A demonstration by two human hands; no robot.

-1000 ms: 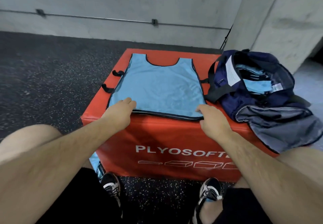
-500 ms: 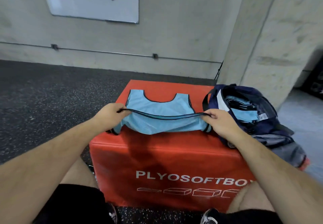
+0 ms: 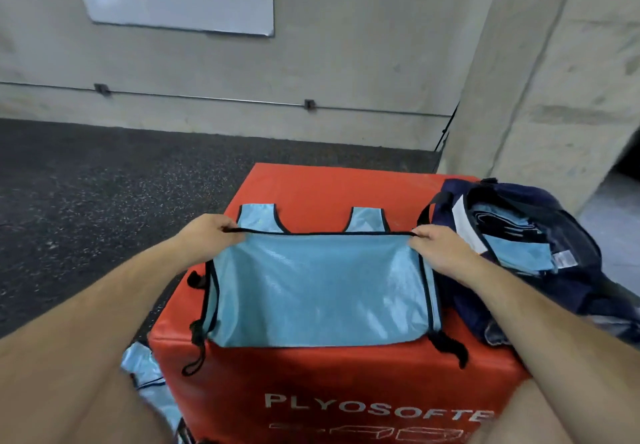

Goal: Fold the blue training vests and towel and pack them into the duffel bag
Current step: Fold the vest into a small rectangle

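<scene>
Head view: left grip [image 3: 207,236] and right grip [image 3: 440,249] each pinch a hem corner of blue vest [image 3: 318,288], half-folded on red plyo box [image 3: 329,187] beside duffel bag [image 3: 568,215]. Risk: uneven pull skews the fold, and slick mesh could slide off.

Both bare forearms reach forward, the left hand [image 3: 207,236] and right hand [image 3: 438,248] each pinching with curled fingers, held level.

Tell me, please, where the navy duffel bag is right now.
In the head view the duffel bag sits at the right, on the red box, beside the right hand.
</scene>
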